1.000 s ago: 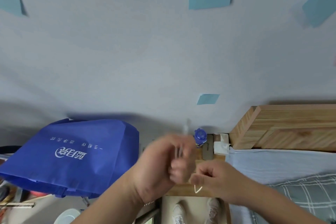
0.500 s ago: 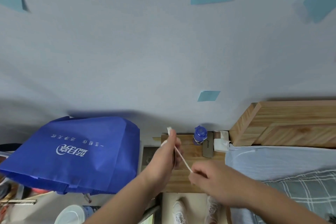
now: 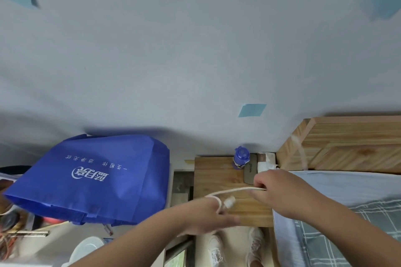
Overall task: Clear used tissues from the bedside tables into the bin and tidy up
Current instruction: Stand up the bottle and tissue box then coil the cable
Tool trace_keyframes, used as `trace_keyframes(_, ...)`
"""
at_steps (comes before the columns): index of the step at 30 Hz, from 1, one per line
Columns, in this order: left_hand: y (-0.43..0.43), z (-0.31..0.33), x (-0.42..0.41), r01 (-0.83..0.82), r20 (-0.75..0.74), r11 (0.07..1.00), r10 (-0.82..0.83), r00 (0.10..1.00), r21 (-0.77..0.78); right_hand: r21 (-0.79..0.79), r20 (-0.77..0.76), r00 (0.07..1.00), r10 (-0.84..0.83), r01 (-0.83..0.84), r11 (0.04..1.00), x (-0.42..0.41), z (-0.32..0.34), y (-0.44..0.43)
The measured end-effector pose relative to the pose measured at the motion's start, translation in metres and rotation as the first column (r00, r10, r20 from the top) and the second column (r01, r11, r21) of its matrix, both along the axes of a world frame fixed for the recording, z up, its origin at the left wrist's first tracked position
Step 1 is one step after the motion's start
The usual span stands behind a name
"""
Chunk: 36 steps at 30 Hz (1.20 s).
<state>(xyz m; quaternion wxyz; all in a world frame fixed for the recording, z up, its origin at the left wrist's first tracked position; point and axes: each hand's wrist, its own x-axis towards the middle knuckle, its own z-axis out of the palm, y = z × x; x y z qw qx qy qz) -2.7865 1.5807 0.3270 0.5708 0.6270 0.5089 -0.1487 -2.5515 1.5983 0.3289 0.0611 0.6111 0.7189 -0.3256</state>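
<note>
Two hands stretch a white charging cable (image 3: 236, 191) over the wooden bedside table (image 3: 214, 174): right hand (image 3: 280, 193) pinching one end, left hand (image 3: 208, 215) fingers curled round the plug end. Left of them, a blue tote bag (image 3: 97, 178) bears white Chinese lettering; beyond the right fingers, white tissues (image 3: 265, 163).
</note>
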Motion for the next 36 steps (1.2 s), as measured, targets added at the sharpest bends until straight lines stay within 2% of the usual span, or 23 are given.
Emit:
trace_keyframes(1, 0.005, -0.006, -0.003, -0.13, 0.065, 0.991, 0.131, 0.989, -0.024, -0.04, -0.061, 0.998, -0.018, 0.016, 0.999, 0.0, 0.002, -0.002)
trace_keyframes(2, 0.011, -0.006, -0.004, -0.311, 0.156, 0.944, 0.325, 0.933, -0.112, -0.092, -0.143, 0.988, -0.055, 0.042, 0.995, 0.0, 0.004, -0.006)
trace_keyframes(3, 0.017, -0.007, -0.002, -0.499, 0.232, 0.838, 0.542, 0.808, -0.221, -0.146, -0.234, 0.967, -0.096, 0.062, 0.987, -0.001, 0.006, -0.011)
trace_keyframes(5, 0.027, -0.009, 0.004, -0.736, 0.334, 0.528, 0.847, 0.414, -0.424, -0.262, -0.395, 0.905, -0.159, 0.055, 0.963, -0.011, 0.007, -0.025)
trace_keyframes(6, 0.03, -0.007, 0.008, -0.744, 0.365, 0.409, 0.901, 0.236, -0.528, -0.32, -0.457, 0.87, -0.183, 0.031, 0.947, -0.019, 0.006, -0.034)
trace_keyframes(7, 0.031, -0.002, 0.013, -0.689, 0.391, 0.358, 0.913, 0.116, -0.63, -0.371, -0.496, 0.844, -0.204, 0.007, 0.929, -0.027, 0.003, -0.042)
trace_keyframes(8, 0.03, 0.004, 0.016, -0.588, 0.412, 0.366, 0.909, 0.06, -0.722, -0.401, -0.512, 0.832, -0.214, -0.011, 0.916, -0.034, -0.001, -0.047)
trace_keyframes(9, 0.029, 0.012, 0.019, -0.46, 0.431, 0.411, 0.9, 0.066, -0.787, -0.396, -0.509, 0.837, -0.198, -0.023, 0.918, -0.038, -0.005, -0.049)
trace_keyframes(11, 0.026, 0.027, 0.021, -0.242, 0.495, 0.538, 0.841, 0.218, -0.807, -0.268, -0.47, 0.879, -0.084, -0.051, 0.962, -0.035, -0.011, -0.045)
trace_keyframes(13, 0.023, 0.039, 0.021, -0.149, 0.6, 0.698, 0.689, 0.407, -0.7, -0.064, -0.394, 0.918, 0.03, -0.06, 0.996, -0.019, -0.014, -0.033)
trace_keyframes(15, 0.016, 0.044, 0.021, -0.12, 0.618, 0.807, 0.529, 0.582, -0.578, 0.073, -0.302, 0.945, 0.123, -0.106, 0.992, -0.004, -0.011, -0.021)
trace_keyframes(17, 0.012, 0.045, 0.023, -0.046, 0.555, 0.889, 0.324, 0.766, -0.456, 0.105, -0.164, 0.962, 0.217, -0.202, 0.974, 0.003, -0.005, -0.009)
trace_keyframes(18, 0.01, 0.043, 0.025, 0.032, 0.488, 0.931, 0.161, 0.858, -0.363, 0.105, -0.085, 0.964, 0.253, -0.244, 0.964, 0.004, -0.002, -0.004)
trace_keyframes(20, 0.003, 0.035, 0.028, 0.168, 0.248, 0.974, -0.127, 0.96, -0.152, 0.104, 0.046, 0.964, 0.261, -0.264, 0.959, 0.007, 0.004, 0.005)
trace_keyframes(22, -0.002, 0.02, 0.027, 0.129, 0.07, 0.991, -0.127, 0.989, -0.031, 0.118, 0.039, 0.977, 0.21, -0.213, 0.97, 0.009, 0.011, 0.005)
trace_keyframes(23, -0.002, 0.012, 0.026, 0.049, 0.079, 0.999, -0.047, 0.996, -0.016, 0.112, -0.029, 0.984, 0.175, -0.171, 0.979, 0.007, 0.015, 0.002)
trace_keyframes(25, -0.002, 0.001, 0.023, -0.137, 0.196, 0.99, 0.141, 0.97, -0.036, 0.076, -0.185, 0.978, 0.094, -0.081, 0.994, 0.0, 0.021, -0.01)
trace_keyframes(27, 0.001, -0.006, 0.024, -0.342, 0.313, 0.932, 0.363, 0.878, -0.121, 0.055, -0.295, 0.956, 0.002, 0.015, 0.998, -0.009, 0.021, -0.024)
trace_keyframes(29, 0.005, -0.009, 0.028, -0.56, 0.375, 0.789, 0.613, 0.695, -0.252, -0.035, -0.402, 0.911, -0.096, 0.089, 0.995, -0.019, 0.014, -0.039)
trace_keyframes(30, 0.008, -0.01, 0.031, -0.645, 0.398, 0.705, 0.704, 0.588, -0.294, -0.136, -0.47, 0.863, -0.185, 0.136, 0.981, -0.025, 0.01, -0.046)
trace_keyframes(32, 0.012, -0.011, 0.035, -0.713, 0.482, 0.593, 0.781, 0.396, -0.374, -0.382, -0.578, 0.685, -0.444, 0.253, 0.889, -0.037, 0.004, -0.058)
trace_keyframes(34, 0.013, -0.005, 0.039, -0.684, 0.533, 0.519, 0.817, 0.221, -0.513, -0.544, -0.615, 0.446, -0.651, 0.358, 0.759, -0.045, -0.001, -0.062)
trace_keyframes(36, 0.011, 0.004, 0.041, -0.611, 0.539, 0.484, 0.835, 0.11, -0.627, -0.677, -0.598, 0.205, -0.775, 0.389, 0.625, -0.048, -0.001, -0.061)
